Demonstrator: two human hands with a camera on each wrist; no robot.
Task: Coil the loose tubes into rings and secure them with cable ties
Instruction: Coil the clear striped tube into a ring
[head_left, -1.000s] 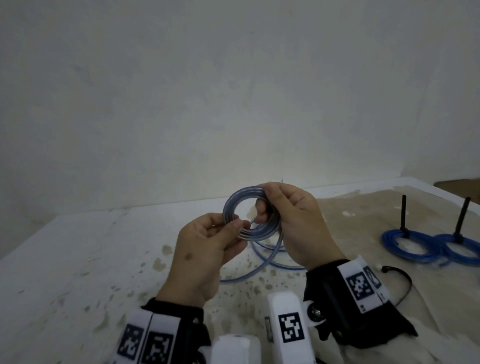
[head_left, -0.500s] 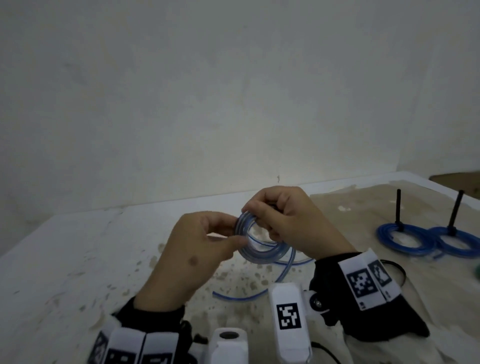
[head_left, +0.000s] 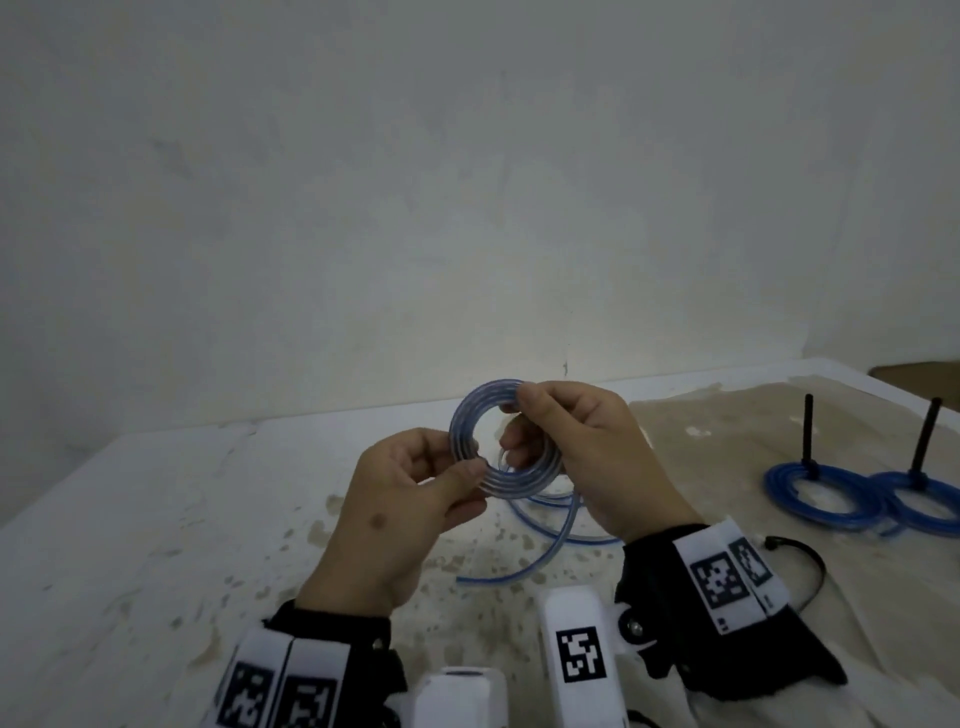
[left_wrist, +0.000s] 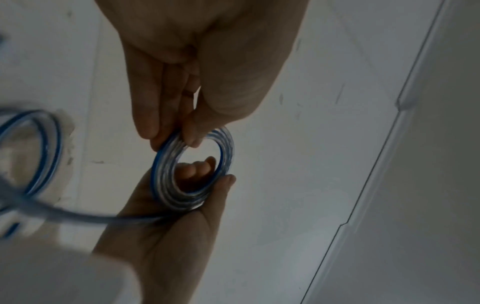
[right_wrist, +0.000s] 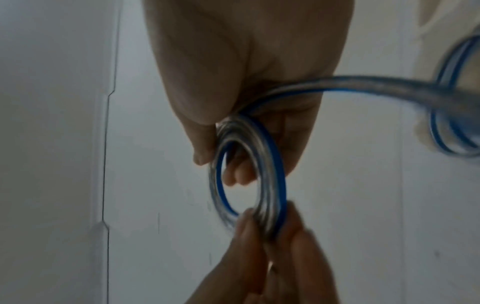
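A clear tube with a blue stripe is wound into a small ring (head_left: 461, 431) held up between both hands above the table (head_left: 156, 519). My left hand (head_left: 465, 462) pinches the ring's lower left edge between thumb and fingers. My right hand (head_left: 519, 421) grips the upper right, with fingers poking through the hole. The loose tail (head_left: 545, 525) hangs from the right hand down to the table. The left wrist view shows the ring (left_wrist: 166, 191) pinched by the left hand (left_wrist: 179, 139). In the right wrist view the ring (right_wrist: 275, 176) sits in the right hand (right_wrist: 223, 164).
Two blue coiled rings (head_left: 815, 493) (head_left: 919, 501), each with a black cable tie sticking up, lie at the right. A loose black cable tie (head_left: 810, 561) lies near my right wrist. The wall stands close behind the table.
Half a second ago the ring was lower and tipped away; now both hands have raised it and turned it to face me. The tail's end has stayed on the table.
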